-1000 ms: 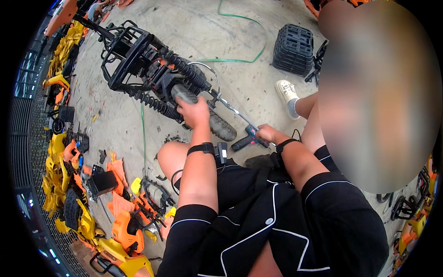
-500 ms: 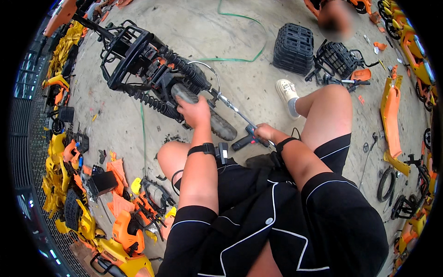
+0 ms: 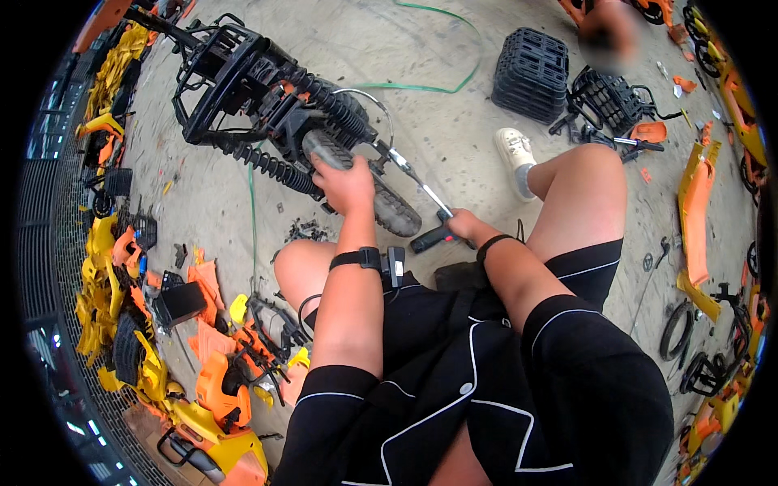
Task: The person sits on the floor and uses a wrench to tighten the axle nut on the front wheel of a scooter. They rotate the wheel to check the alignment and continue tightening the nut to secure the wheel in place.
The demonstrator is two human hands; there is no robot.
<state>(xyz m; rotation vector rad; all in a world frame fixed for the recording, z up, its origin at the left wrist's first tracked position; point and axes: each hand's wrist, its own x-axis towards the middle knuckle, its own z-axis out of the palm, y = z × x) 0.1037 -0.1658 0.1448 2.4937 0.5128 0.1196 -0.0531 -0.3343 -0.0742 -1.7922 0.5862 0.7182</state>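
A stripped-down black scooter frame (image 3: 235, 89) with coil shock absorbers lies tipped over in front of me, its rear wheel (image 3: 395, 209) toward me. My left hand (image 3: 347, 183) is closed over the tire, its fingers partly hidden behind the tread. In my right hand (image 3: 465, 223) is the near end of a long metal bar-handled wrench (image 3: 431, 193). The wrench's far end meets the wheel's axle area. Just beneath my right hand, a dark cordless power tool (image 3: 432, 238) with red details rests on the concrete floor.
Black plastic crates (image 3: 531, 77) and a wire basket (image 3: 613, 97) stand far right, near a blurred person (image 3: 608, 36). A green hose (image 3: 462, 84) crosses the floor. Yellow and orange body panels (image 3: 223, 389) pile up at left; a loose tire (image 3: 676, 330) lies at right.
The view has shifted a little. My right hand and the wrench have moved slightly left, closer to the wheel. My left hand stays on the tire.
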